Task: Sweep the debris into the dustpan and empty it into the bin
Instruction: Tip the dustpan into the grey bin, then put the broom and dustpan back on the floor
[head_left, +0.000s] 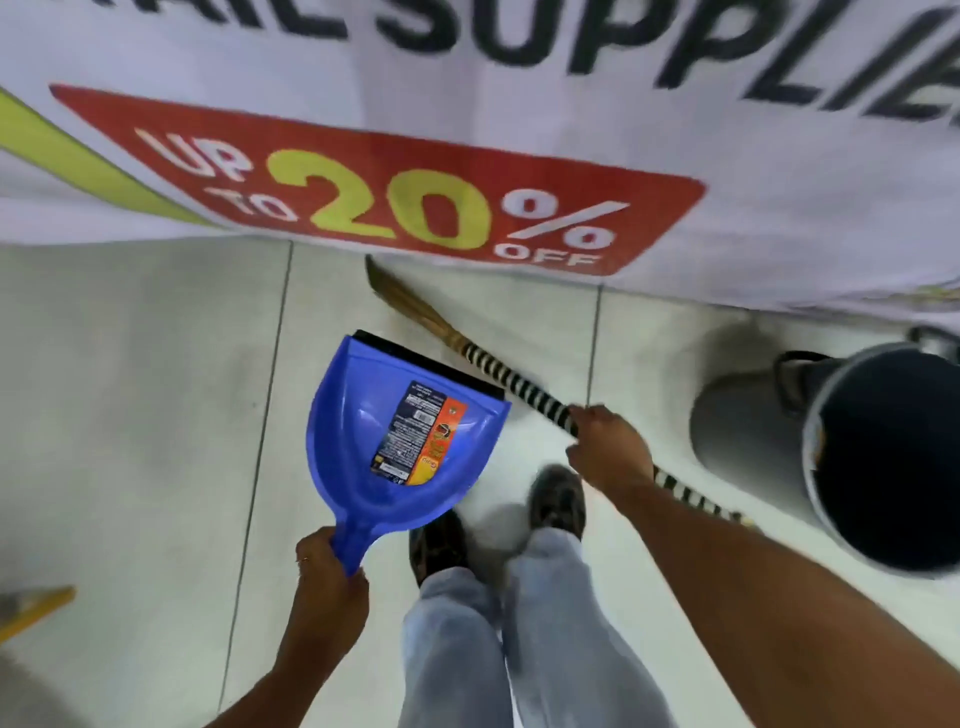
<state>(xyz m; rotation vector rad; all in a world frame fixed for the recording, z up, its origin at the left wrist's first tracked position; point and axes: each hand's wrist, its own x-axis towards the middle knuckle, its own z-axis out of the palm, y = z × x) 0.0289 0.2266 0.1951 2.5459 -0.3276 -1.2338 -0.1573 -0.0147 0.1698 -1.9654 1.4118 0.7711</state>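
Note:
A blue plastic dustpan (363, 431) with a product label and a black rubber lip is held above the pale tiled floor; my left hand (324, 566) grips its handle. My right hand (608, 447) is closed around the black-and-white striped handle of a broom (514, 387). Its brown bristles (410, 306) reach up-left to the foot of a banner. A dark round bin (883, 457) with a grey rim stands at the right edge. The image is blurred and I can make out no debris on the tiles or in the pan.
A large white banner (519, 156) with a red "UP TO 20% OFF" panel hangs across the far side down to the floor. My two shoes (556, 499) and jeans are below the pan. A yellow object (36, 608) pokes in at the lower left.

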